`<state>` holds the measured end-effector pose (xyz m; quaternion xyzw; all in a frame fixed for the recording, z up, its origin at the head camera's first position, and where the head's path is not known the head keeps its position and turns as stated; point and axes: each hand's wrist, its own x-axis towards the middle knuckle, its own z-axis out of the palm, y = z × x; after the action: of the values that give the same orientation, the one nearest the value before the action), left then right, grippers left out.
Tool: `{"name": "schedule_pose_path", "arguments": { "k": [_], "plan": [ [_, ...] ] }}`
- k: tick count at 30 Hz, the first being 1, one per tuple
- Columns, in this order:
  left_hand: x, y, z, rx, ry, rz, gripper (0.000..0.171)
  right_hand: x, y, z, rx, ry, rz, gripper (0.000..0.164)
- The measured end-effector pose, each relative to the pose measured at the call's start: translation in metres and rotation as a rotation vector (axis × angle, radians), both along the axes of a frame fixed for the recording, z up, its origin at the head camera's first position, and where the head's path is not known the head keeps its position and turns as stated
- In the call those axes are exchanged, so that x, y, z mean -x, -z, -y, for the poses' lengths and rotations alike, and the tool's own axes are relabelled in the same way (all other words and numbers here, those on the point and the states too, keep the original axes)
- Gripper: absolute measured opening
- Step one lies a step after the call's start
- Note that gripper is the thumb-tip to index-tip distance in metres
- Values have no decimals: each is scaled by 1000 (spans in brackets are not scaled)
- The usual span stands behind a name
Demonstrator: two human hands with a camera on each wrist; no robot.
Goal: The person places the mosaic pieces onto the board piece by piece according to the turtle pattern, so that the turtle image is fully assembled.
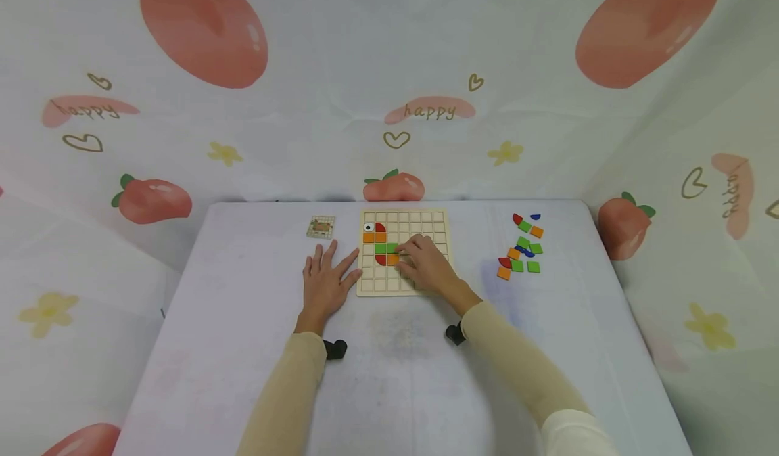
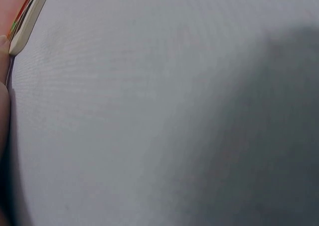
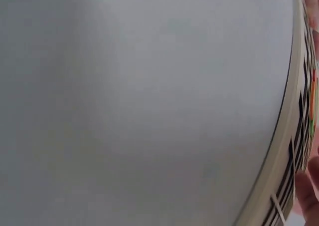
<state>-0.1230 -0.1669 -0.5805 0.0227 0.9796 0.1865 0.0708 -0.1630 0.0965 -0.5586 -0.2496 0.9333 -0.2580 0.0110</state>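
A pale wooden grid board (image 1: 420, 227) lies flat on the table. On its left half sit an eye tile (image 1: 368, 227), red rounded tiles (image 1: 380, 260), orange square tiles (image 1: 368, 238) and green square tiles (image 1: 381, 248). My right hand (image 1: 431, 266) reaches over the board from the right, its bent fingers beside the right-hand green and orange tiles; whether a tile is between the fingertips is hidden. Palm down on the table, my left hand (image 1: 325, 285) has its fingers spread, with thumb and index finger at the board's left edge. Both wrist views catch only fingers and the board's edge.
A small pattern card (image 1: 320, 227) lies beyond the left hand, left of the board. Over on the right are loose tiles: orange squares (image 1: 504, 273), green squares (image 1: 533, 267), red rounded pieces (image 1: 517, 219) and blue curved pieces (image 1: 535, 216). A patterned cloth (image 1: 316, 104) hangs behind the table.
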Motion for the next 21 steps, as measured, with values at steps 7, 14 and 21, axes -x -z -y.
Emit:
{"name": "schedule_pose_path", "arguments": {
  "k": [7, 14, 21],
  "plan": [
    [0, 4, 2, 4, 1, -7, 58, 3, -2, -22, -261, 48, -149, 46],
    [-1, 5, 2, 9, 0, -19, 58, 9, -6, -52, -358, 132, -32, 69],
    [0, 4, 0, 9, -1, -12, 59, 16, -5, -79, -405, 229, 107, 84]
  ]
}}
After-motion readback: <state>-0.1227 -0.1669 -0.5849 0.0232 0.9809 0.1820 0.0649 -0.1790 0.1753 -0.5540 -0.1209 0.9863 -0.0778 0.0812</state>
